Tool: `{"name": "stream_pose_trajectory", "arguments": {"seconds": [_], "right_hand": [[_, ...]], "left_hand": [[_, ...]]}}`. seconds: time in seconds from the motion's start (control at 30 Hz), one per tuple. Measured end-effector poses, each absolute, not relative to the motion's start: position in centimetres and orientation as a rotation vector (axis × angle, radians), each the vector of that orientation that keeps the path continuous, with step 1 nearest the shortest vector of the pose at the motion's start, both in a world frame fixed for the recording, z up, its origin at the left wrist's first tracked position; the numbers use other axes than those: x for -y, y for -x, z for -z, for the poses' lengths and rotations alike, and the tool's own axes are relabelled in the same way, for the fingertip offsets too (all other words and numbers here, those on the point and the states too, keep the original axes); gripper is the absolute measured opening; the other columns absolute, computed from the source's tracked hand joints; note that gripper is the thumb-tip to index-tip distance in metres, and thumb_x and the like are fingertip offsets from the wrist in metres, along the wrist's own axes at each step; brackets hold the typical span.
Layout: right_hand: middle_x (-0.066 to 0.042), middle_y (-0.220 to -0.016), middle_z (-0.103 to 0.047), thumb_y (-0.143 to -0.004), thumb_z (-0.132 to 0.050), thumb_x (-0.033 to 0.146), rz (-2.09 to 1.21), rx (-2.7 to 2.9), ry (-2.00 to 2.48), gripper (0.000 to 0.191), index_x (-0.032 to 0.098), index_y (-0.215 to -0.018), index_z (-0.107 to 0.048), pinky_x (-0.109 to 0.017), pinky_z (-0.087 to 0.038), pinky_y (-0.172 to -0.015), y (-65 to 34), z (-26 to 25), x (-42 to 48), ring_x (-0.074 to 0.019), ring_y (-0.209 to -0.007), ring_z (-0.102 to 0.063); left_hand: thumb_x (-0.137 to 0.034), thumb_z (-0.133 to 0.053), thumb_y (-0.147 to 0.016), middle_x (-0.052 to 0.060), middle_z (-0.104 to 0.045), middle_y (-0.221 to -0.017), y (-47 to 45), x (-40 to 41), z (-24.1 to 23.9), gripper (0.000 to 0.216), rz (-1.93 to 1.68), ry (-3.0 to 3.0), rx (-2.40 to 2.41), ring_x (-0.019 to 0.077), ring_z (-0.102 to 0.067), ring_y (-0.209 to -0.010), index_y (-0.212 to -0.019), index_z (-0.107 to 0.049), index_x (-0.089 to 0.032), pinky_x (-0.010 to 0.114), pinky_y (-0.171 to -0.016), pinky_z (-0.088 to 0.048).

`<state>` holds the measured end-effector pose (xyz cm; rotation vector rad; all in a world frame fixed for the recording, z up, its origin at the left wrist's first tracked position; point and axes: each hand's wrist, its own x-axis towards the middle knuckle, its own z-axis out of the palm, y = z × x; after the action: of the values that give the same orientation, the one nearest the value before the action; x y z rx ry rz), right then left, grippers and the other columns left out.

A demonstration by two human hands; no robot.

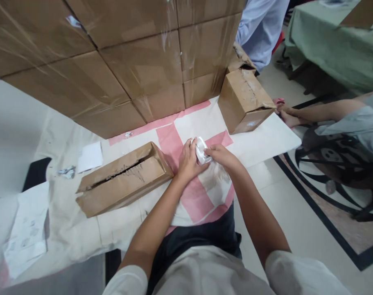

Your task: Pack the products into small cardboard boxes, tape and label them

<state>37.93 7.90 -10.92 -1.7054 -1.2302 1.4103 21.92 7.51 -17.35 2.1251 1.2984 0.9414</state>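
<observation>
A small white plastic object [201, 150] is held between my two hands above the pink and white cloth [195, 196]; its exact kind I cannot make out. My left hand [188, 161] is wrapped round its left side and underside. From the right, my right hand [220, 155] grips its edge, with thumb and fingers close together. To the left of my hands lies a long cardboard box [125, 180] with a torn, partly parted seam on top.
Taped cardboard boxes [143, 65] form a wall at the back. A smaller carton [246, 100] stands at the right table end, near a person in a blue shirt [263, 28]. Another person's legs [321, 111] are at right. Papers [90, 157] lie at left.
</observation>
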Motion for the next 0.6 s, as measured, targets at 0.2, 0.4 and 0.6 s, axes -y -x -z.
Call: {"name": "stream_pose_trajectory", "arguments": {"seconds": [0.2,0.4,0.6], "right_hand": [[0.002,-0.058,-0.054,-0.080,-0.057,0.034,-1.155,1.301,1.752,0.023,0.019,-0.064,-0.057,-0.028,-0.034,-0.059,-37.2,10.8,-6.6,-0.0149,-0.060,-0.049],[0.002,-0.056,-0.054,-0.085,-0.055,0.033,-0.942,1.324,1.802,0.029,0.022,-0.059,-0.049,-0.030,-0.032,-0.062,-36.3,8.6,-4.9,-0.0170,-0.063,-0.051],[0.001,-0.043,-0.054,-0.091,-0.056,0.040,-0.961,1.287,1.842,0.033,0.024,-0.063,-0.050,-0.029,-0.036,-0.059,-35.8,10.2,-2.3,-0.0181,-0.052,-0.053]], "left_hand": [[-0.037,-0.088,-0.068,0.023,-0.027,-0.161,-22.1,-7.2,16.7,0.118,-0.916,-2.146,-1.349,0.0411,-0.035,-0.151,-0.160,-0.017,-0.024,0.057,-0.118,-0.040],[-0.039,-0.087,-0.069,0.023,-0.032,-0.160,-22.0,-7.2,16.5,0.114,-0.920,-2.175,-1.342,0.0391,-0.037,-0.150,-0.160,-0.021,-0.021,0.055,-0.119,-0.039],[-0.042,-0.083,-0.073,0.025,-0.031,-0.159,-22.0,-7.4,16.8,0.111,-0.923,-2.164,-1.354,0.0408,-0.037,-0.150,-0.161,-0.020,-0.018,0.056,-0.120,-0.037]]}}
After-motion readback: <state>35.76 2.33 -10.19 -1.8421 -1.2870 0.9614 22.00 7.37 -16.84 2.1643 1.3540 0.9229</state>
